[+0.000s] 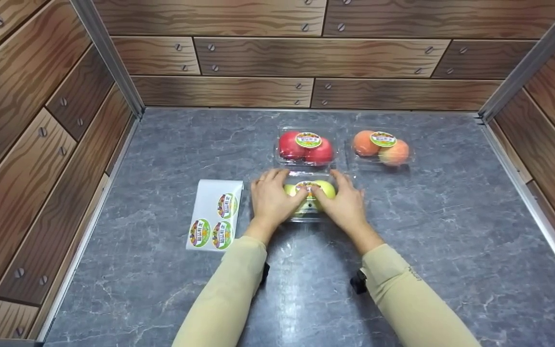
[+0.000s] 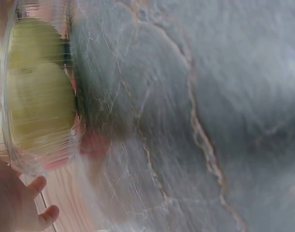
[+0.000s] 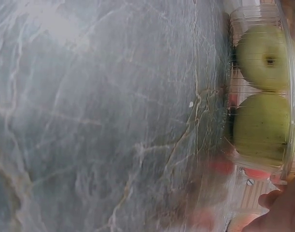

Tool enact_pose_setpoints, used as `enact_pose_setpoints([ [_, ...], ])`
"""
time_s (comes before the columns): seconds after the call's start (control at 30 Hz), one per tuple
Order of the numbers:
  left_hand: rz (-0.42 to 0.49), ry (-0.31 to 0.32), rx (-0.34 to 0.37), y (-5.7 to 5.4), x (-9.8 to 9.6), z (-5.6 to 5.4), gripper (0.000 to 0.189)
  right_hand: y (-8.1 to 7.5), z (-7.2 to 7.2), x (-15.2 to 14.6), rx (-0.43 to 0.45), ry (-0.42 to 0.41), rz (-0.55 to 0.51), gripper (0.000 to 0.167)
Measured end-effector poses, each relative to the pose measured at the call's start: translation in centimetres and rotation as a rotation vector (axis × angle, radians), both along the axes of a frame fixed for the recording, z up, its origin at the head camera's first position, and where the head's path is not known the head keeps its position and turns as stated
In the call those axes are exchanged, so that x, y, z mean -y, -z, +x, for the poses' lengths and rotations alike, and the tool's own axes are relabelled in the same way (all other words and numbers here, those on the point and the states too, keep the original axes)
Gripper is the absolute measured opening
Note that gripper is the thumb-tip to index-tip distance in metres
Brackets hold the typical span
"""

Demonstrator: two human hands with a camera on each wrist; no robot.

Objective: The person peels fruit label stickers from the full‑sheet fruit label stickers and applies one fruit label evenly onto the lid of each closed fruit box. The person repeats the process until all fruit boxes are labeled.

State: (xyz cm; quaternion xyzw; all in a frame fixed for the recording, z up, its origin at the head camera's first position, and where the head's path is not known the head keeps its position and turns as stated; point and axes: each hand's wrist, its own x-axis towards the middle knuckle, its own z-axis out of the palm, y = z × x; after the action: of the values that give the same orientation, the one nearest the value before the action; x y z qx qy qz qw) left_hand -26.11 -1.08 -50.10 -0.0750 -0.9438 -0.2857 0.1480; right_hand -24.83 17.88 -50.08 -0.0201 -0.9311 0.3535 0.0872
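A clear plastic box [image 1: 309, 218] with green apples [image 3: 263, 128] inside stands on the table in front of me. On its lid is a round fruit sticker [image 1: 308, 184], partly covered by my thumbs. My left hand [image 1: 272, 195] lies along the left side of the box, its thumb pressing the sticker. From the right, my right hand [image 1: 347, 202] mirrors it, thumb also on the sticker. In the left wrist view the fingers [image 2: 38, 186] extend past the far end of the box. The right wrist view shows both apples through the ribbed side.
Behind stands a box of red apples [image 1: 319, 153] with a sticker on its lid. Right of it, a similar box holds orange-coloured fruit [image 1: 394, 153]. A white sticker sheet [image 1: 212, 197] with 3 round stickers lies at left. Wood-patterned walls [image 1: 316, 58] surround the marbled table.
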Motion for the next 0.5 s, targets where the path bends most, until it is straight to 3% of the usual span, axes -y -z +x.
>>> enact_pose_setpoints([
  [0.5,0.0,-0.001,-0.014,0.09,-0.06,-0.02,0.068,0.04,0.0,-0.04,0.011,0.002,0.007,0.08],
])
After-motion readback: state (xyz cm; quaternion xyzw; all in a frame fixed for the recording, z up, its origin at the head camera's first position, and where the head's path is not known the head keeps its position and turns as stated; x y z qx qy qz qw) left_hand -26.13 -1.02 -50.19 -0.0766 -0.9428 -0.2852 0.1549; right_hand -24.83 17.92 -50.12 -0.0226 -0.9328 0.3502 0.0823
